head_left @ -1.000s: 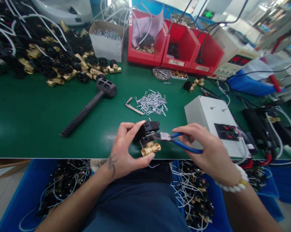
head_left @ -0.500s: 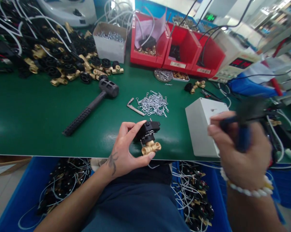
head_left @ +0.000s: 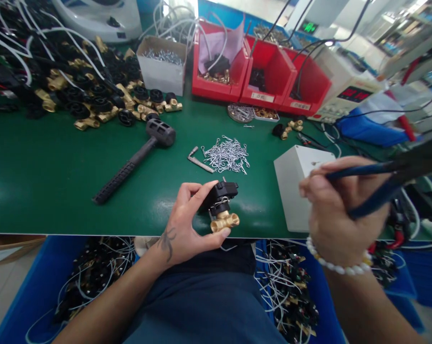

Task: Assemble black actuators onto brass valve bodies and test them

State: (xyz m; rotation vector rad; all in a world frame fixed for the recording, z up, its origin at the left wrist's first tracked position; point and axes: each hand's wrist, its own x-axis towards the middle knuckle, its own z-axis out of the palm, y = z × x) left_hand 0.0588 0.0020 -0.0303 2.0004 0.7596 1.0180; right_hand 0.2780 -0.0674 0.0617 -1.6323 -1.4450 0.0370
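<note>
My left hand [head_left: 187, 224] is closed round a small valve [head_left: 221, 205] with a black plastic top and a brass tee body, held just above the front edge of the green table [head_left: 58, 177]. My right hand [head_left: 336, 210] is closed on blue-handled pliers [head_left: 377, 184], raised off to the right of the valve with the jaws pointing right over a white box [head_left: 295, 186]. A heap of small metal clips [head_left: 226, 155] lies on the mat just beyond the valve.
A black mallet [head_left: 133, 160] and a small hex key [head_left: 198, 160] lie mid-table. Brass and black valve parts [head_left: 94, 102] are piled at the back left. Red bins [head_left: 262, 71] and a cardboard box of screws [head_left: 162, 64] stand behind. Blue crates of wired parts [head_left: 291, 291] sit below.
My right hand has pulled the pliers away from the valve and swung them to the right, jaws now pointing away. My left hand still holds the valve in the same place.
</note>
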